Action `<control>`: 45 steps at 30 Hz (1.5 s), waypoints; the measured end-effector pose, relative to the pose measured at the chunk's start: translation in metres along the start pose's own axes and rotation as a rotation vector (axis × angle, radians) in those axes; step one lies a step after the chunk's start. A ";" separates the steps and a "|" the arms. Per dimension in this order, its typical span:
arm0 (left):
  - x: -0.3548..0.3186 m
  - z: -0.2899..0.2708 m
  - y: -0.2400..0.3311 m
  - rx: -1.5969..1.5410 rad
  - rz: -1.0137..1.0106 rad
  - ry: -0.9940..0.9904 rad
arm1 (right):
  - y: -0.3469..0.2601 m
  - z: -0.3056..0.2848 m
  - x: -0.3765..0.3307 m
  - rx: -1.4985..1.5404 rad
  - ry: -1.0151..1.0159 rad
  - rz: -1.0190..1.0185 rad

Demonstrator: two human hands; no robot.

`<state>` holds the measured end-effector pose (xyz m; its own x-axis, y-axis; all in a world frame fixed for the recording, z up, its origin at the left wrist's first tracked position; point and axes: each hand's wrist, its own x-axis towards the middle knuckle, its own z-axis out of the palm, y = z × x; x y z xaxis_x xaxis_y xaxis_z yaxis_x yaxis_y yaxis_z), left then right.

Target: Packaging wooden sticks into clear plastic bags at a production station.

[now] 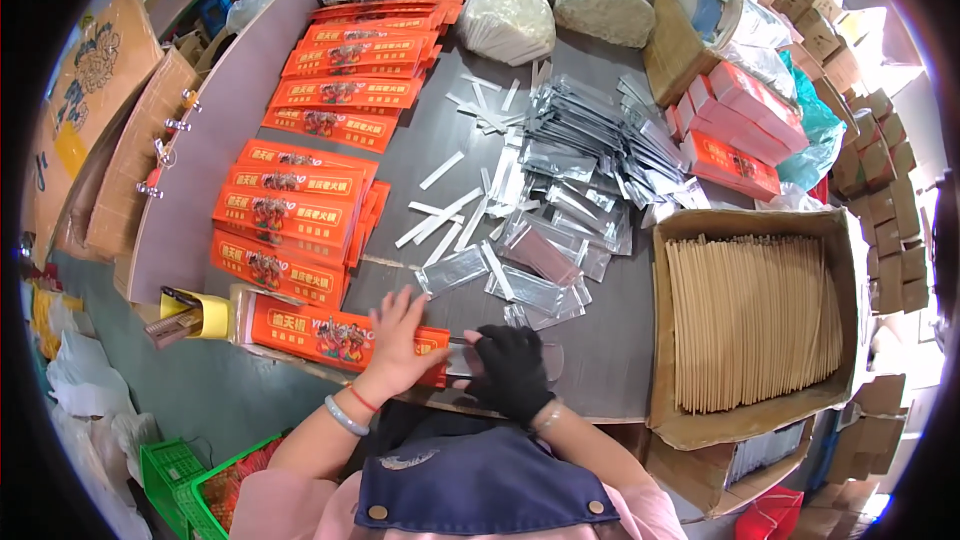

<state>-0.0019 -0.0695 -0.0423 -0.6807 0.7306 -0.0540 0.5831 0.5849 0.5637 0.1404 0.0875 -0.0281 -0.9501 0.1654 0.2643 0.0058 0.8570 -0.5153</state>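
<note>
While a yellow holder point(212, 317) sits at the desk's point(600, 370) near left corner, stacked red sleeves point(290, 195) run up the left side behind it. Just right of the holder, one red sleeve point(305, 330) lies lengthwise along the near edge, and the left hand point(398, 345) rests on its right part, fingers spread apart. White strips point(440, 215) are scattered beyond that hand, with a loose heap of silvery packets point(570, 140) to their right. Beside the sleeve's right end, the black-gloved right hand point(512, 375) lies over a clear, greyish packet point(461, 361), its fingers bent; whether they are clamped on it, I cannot tell. Farther right, an open carton point(752, 223) holds upright wooden sticks point(755, 325).
</note>
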 end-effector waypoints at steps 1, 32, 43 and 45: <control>0.009 0.001 0.003 -0.044 0.087 -0.024 | 0.010 -0.006 -0.007 -0.018 0.028 0.027; 0.030 0.003 0.045 -0.151 0.356 -0.211 | 0.132 -0.118 -0.113 -0.815 -0.085 1.124; -0.018 -0.028 0.019 -0.063 0.251 -0.063 | 0.113 -0.123 -0.126 -0.501 -0.004 1.287; -0.021 -0.032 0.021 -0.020 0.271 -0.067 | 0.121 -0.107 -0.153 -0.507 0.447 0.743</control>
<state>0.0107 -0.0842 -0.0024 -0.4695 0.8817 0.0471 0.7305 0.3580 0.5815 0.3196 0.2185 -0.0441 -0.4476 0.8220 0.3522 0.7810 0.5512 -0.2938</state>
